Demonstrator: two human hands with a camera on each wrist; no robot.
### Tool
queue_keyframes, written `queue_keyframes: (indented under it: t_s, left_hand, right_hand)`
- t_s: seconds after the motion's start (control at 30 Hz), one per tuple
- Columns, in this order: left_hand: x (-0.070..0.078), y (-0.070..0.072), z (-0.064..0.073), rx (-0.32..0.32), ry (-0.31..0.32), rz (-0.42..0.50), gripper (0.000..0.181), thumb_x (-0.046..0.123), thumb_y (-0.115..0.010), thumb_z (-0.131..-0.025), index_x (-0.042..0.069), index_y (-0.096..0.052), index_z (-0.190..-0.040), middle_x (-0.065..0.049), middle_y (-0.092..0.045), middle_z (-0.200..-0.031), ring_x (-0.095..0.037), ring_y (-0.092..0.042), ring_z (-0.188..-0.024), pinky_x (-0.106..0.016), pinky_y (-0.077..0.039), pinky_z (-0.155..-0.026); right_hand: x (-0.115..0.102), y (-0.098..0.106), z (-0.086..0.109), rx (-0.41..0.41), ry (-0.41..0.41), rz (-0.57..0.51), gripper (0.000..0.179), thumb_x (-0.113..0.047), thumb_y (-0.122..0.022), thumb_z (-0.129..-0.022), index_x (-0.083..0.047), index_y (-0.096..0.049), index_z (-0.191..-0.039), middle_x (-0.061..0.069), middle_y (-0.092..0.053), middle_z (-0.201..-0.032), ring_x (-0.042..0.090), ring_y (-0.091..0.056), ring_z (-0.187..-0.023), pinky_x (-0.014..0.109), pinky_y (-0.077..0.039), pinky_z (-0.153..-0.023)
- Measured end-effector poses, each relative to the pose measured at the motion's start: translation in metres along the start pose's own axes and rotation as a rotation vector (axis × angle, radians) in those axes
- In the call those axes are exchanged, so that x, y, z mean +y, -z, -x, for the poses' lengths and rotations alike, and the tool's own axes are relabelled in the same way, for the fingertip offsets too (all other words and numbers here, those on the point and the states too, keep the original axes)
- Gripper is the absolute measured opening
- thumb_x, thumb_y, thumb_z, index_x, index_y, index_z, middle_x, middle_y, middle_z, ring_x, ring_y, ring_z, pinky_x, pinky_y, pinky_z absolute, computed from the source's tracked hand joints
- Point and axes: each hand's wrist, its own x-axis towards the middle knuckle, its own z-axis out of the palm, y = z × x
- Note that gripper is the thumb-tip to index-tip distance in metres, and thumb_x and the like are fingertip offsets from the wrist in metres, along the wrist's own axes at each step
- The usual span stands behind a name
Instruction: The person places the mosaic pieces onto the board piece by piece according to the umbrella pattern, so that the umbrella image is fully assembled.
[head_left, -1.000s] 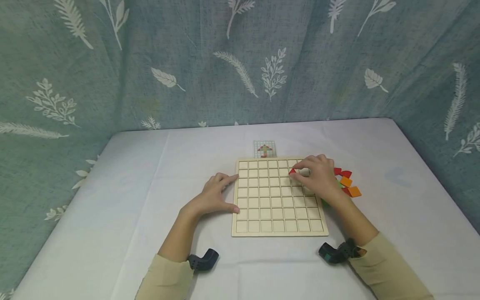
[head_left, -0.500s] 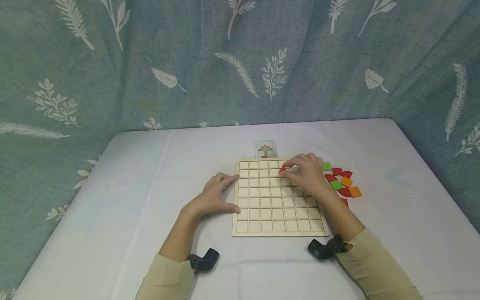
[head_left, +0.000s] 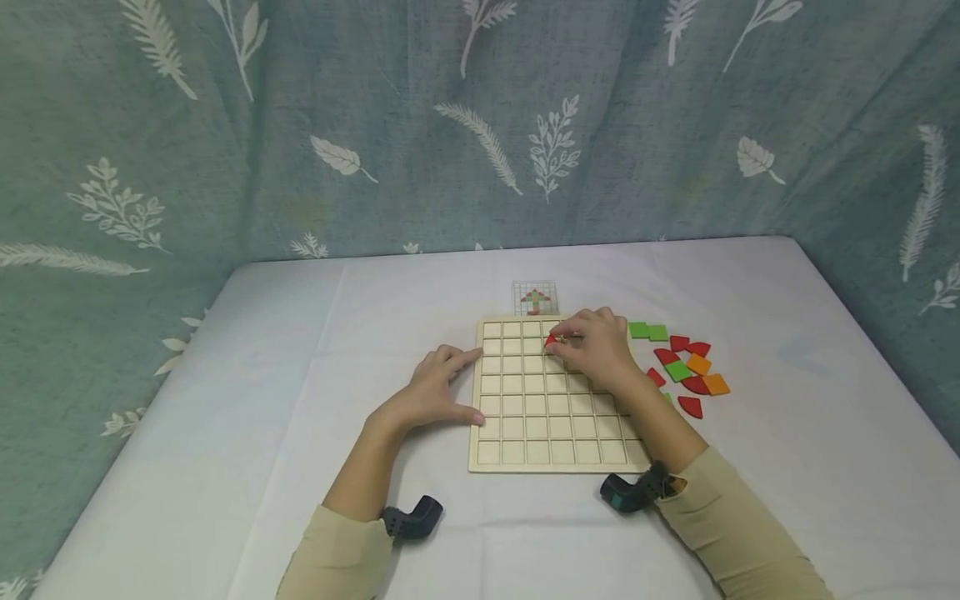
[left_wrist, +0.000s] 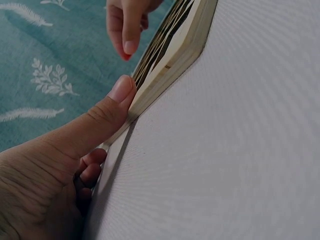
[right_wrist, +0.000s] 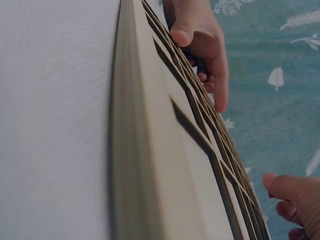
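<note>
Possibly, the small red piece (head_left: 551,340) pinched by the right hand (head_left: 600,348) could be dropped through slipping; the left hand (head_left: 431,390) is spread.

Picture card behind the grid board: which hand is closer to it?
Right. The right hand pinches a red piece over the grid board, just nearer the person than the picture card; the left hand is farther away, touching the board's left edge.

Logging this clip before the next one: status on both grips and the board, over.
Left grip touching left edge of board. Right grip pinching red piece over board's far part. Loose tiles lie right of board; no obstruction seen.
</note>
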Motion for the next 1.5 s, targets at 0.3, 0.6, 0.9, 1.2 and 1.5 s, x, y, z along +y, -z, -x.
queue_keyframes:
  t_s: [0.3,0.6,0.9,1.2,1.5]
  left_hand:
    - [0.000,0.001,0.000,0.000,-0.003,0.003,0.107,0.053,-0.086,-0.054,0.018,-0.041,-0.144,-0.004,-0.045,-0.119,-0.019,-0.039,-0.104,-0.040,-0.035,-0.091]
    - [0.000,0.002,0.002,-0.004,-0.014,0.007,0.105,0.052,-0.086,-0.056,0.018,-0.041,-0.144,-0.004,-0.045,-0.119,-0.019,-0.039,-0.105,-0.040,-0.034,-0.091]
    - [-0.001,0.001,0.001,0.006,-0.026,0.006,0.104,0.052,-0.086,-0.055,0.019,-0.042,-0.143,-0.003,-0.046,-0.118,-0.019,-0.039,-0.104,-0.038,-0.034,-0.089]
    - [-0.002,0.000,0.001,0.014,-0.042,0.013,0.101,0.052,-0.085,-0.056,0.020,-0.043,-0.143,-0.002,-0.046,-0.119,-0.018,-0.039,-0.104,-0.039,-0.034,-0.090]
    - [-0.003,-0.002,0.000,0.009,-0.029,0.017,0.101,0.053,-0.085,-0.057,0.022,-0.043,-0.143,-0.001,-0.045,-0.120,-0.018,-0.038,-0.105,-0.039,-0.034,-0.091]
  right_hand:
    - [0.003,-0.002,-0.001,-0.036,-0.051,0.004,0.025,-0.032,-0.075,-0.080,-0.014,-0.074,-0.096,0.007,-0.065,-0.102,0.026,-0.044,-0.091,0.050,-0.024,-0.088]
    - [0.006,-0.005,-0.001,-0.052,-0.066,-0.014,0.024,-0.033,-0.074,-0.080,-0.014,-0.075,-0.095,0.007,-0.066,-0.106,0.026,-0.044,-0.090,0.049,-0.023,-0.087]
    - [0.006,-0.005,-0.001,-0.066,-0.088,-0.020,0.025,-0.033,-0.075,-0.080,-0.014,-0.074,-0.096,0.006,-0.066,-0.107,0.024,-0.044,-0.090,0.049,-0.022,-0.089]
    - [0.008,-0.002,0.000,-0.073,-0.098,-0.062,0.027,-0.032,-0.075,-0.080,-0.013,-0.074,-0.100,0.007,-0.067,-0.107,0.027,-0.046,-0.094,0.051,-0.021,-0.092]
    - [0.011,0.003,0.005,-0.056,-0.115,-0.042,0.029,-0.032,-0.076,-0.079,-0.013,-0.074,-0.101,0.007,-0.067,-0.104,0.027,-0.047,-0.096,0.052,-0.022,-0.090]
